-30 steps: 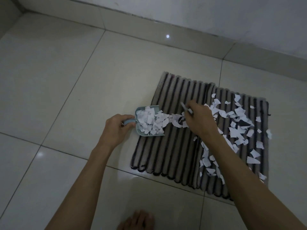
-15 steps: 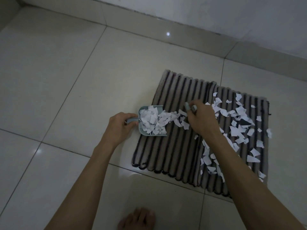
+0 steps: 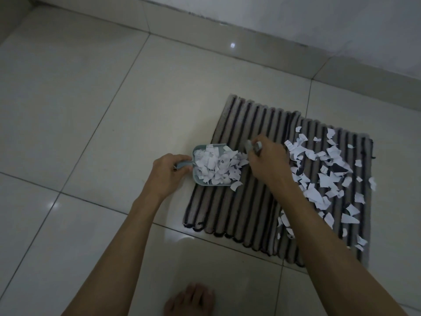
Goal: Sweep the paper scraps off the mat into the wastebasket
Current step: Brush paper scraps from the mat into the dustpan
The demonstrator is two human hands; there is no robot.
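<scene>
We looked down at a striped mat (image 3: 250,215) on a tiled floor (image 3: 91,110), close to the base of a wall (image 3: 319,23). The left hand (image 3: 167,176) was curled round the handle of a small pale-blue dustpan (image 3: 198,179), its grip closed on it, with the pan's mouth resting on the mat's left edge. The pan was heaped with torn white paper scraps (image 3: 216,165) — one piece lay on the mat just beside its front lip. The right hand (image 3: 268,163) gripped a small brush (image 3: 256,148), fingers curled round it, right at the mouth of the pan; only the top of the handle showed above the knuckles, and we could not see the bristles. More loose scraps (image 3: 323,179) were scattered over the right half of the mat, some hidden behind the right forearm, a few lying at the far right edge. The left half of the mat showed bare stripes. A bare foot (image 3: 191,302) stood on the tiles at the bottom of the view — toes pointing toward the mat.
</scene>
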